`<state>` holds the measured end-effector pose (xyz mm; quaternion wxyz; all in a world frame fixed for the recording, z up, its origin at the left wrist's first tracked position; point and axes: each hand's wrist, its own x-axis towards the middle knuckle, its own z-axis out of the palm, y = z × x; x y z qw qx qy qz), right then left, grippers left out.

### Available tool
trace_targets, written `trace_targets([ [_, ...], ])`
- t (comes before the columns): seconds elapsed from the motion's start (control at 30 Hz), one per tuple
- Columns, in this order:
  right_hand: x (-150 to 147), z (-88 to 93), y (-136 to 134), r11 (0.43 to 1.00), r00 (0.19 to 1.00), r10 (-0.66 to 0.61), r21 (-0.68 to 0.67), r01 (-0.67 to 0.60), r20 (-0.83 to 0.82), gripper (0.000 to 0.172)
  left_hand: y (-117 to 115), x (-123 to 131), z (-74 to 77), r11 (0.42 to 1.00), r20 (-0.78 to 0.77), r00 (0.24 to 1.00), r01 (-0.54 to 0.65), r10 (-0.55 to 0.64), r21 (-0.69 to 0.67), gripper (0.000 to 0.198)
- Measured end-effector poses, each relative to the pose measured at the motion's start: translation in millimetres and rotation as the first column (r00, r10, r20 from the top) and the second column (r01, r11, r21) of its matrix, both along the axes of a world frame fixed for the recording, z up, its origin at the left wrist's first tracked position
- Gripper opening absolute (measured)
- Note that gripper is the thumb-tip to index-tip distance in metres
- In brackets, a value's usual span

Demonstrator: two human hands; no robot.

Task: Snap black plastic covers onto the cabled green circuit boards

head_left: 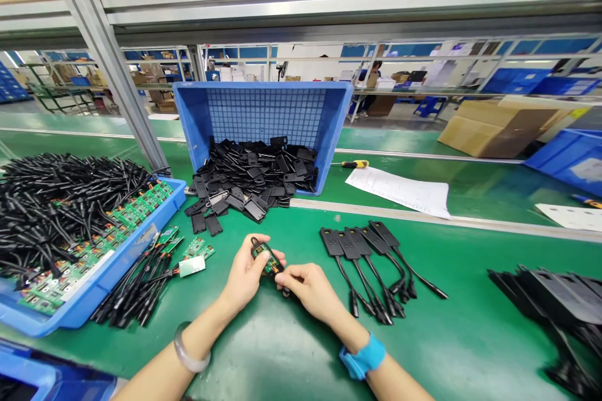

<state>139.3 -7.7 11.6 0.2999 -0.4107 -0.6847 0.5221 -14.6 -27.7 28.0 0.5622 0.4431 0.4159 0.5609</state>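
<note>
Both of my hands meet at the middle of the green table over one small part. My left hand [245, 274] is closed round a black housing with a green circuit board [263, 255] set in it. My right hand [308, 288] pinches the lower end of the same part, where a black cable leaves it. Just right of my hands lie several finished black housings with cables [371, 263], fanned out side by side. Loose green boards with cables [181, 260] lie to the left of my left hand.
A blue tray [120, 263] at the left holds many cabled green boards. A tipped blue crate [263, 114] at the back spills black plastic covers [254, 178]. A paper sheet [399, 191], a screwdriver [350, 164] and black trays [555, 301] lie to the right.
</note>
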Motion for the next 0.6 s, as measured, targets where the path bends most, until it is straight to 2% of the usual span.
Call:
trace_targets([
  [0.07,1.2,-0.5,1.4,0.997,0.998,0.052,-0.063,-0.054,-0.036,0.036,-0.6,0.7,-1.0,0.999,-0.026,1.0,-0.014,0.015,0.041,0.041],
  [0.13,1.7,-1.1,1.8,0.995,0.997,0.066,-0.068,-0.068,-0.038,0.036,-0.9,1.8,-2.2,0.997,-0.031,0.999,-0.029,0.032,0.068,0.038],
  [0.33,0.9,-3.1,2.8,0.99,0.987,-0.08,0.125,0.063,0.137,0.037,-1.2,3.6,-4.8,0.994,-0.082,0.995,-0.054,0.062,0.097,0.033],
  [0.43,-0.3,-4.1,5.5,0.987,0.975,-0.107,0.138,0.081,0.195,0.039,-0.5,4.3,-5.7,0.991,-0.126,0.988,-0.071,0.085,0.11,0.033],
  [0.5,-1.4,-3.9,6.1,0.99,0.974,-0.089,0.123,0.064,0.209,0.039,1.3,4.3,-6.1,0.995,-0.095,0.992,-0.072,0.079,0.074,0.039],
  [0.6,-2.0,-1.7,4.3,0.987,0.98,-0.054,0.156,0.024,0.189,0.042,5.5,3.2,-6.8,0.997,-0.004,0.999,-0.035,0.035,-0.07,0.047],
])
